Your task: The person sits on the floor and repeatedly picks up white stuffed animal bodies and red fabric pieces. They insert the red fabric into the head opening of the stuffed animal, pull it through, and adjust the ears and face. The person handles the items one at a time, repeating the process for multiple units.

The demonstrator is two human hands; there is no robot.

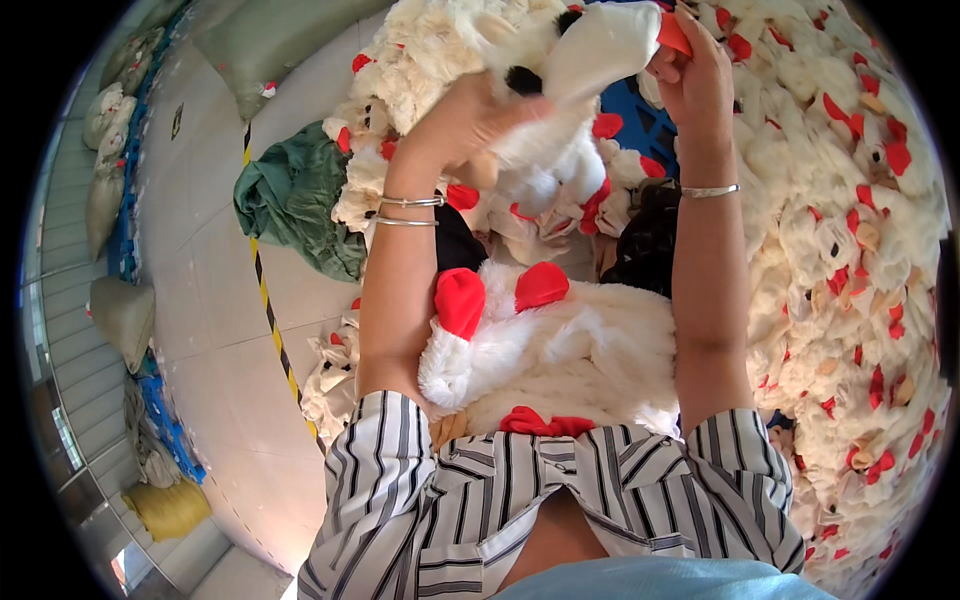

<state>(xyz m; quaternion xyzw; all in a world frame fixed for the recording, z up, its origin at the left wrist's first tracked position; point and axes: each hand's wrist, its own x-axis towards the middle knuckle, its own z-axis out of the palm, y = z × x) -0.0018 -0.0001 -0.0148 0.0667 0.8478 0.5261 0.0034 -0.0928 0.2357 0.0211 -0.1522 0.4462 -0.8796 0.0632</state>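
My right hand (693, 75) is raised at the top, its fingers pinched on the red fabric tip (674, 36) of a white plush skin (618, 45). That skin has black patches and stretches across to the left. My left hand (475, 125) lies against its lower left side; the fingers are smeared by motion and partly hidden, so their grip does not show. Across my lap rests a larger white furry plush piece (560, 335), with red fabric ends (460, 303) at its upper left. Neither hand touches this lap piece.
White and red plush skins form a large heap (840, 250) on the right and another pile (420, 50) beyond my left hand. A crumpled green sack (300, 200) stands left of me, beside black-yellow floor tape (262, 285). Stuffed sacks (122, 318) line the left wall.
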